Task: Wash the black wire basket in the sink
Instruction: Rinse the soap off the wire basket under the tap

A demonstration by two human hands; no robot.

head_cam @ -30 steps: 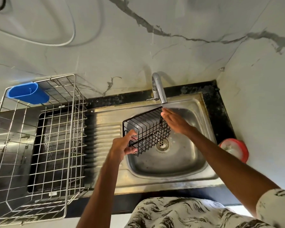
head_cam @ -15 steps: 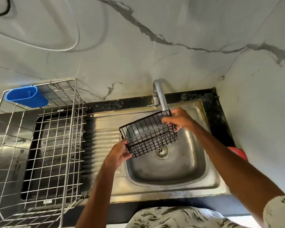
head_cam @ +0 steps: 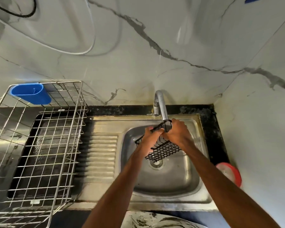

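1. The black wire basket point(head_cam: 165, 149) hangs in the air over the basin of the sink point(head_cam: 155, 200). It sits just far of the drain point(head_cam: 156, 162), and its upper far end is directly under the spout of the tap point(head_cam: 160, 104).
2. The basket is tilted, far end raised to the spout and near end dropped towards the drain. We judge that this slope lets water run along the wires and fall into the basin, not onto the surface point(head_cam: 211, 112).
3. The left hand point(head_cam: 152, 137) has its grip closed, with fingers curled over the upper rim wire on the basket's left side. We judge that it steadies the basket.
4. The right hand point(head_cam: 178, 134) has its grip wrapped round the far right end, just beside the spout. The two hands nearly touch, which suits turning or rubbing the wires.
5. The basket is small, oblong and black-coated, with diamond mesh on its near face and plain bars above. The hands hide its middle. We can make out no dirt or suds.
6. We cannot tell whether water is flowing.
7. A steel dish rack point(head_cam: 39, 145) with a blue holder point(head_cam: 30, 94) stands on the left. A blurred red-rimmed item point(head_cam: 229, 174) lies on the right.
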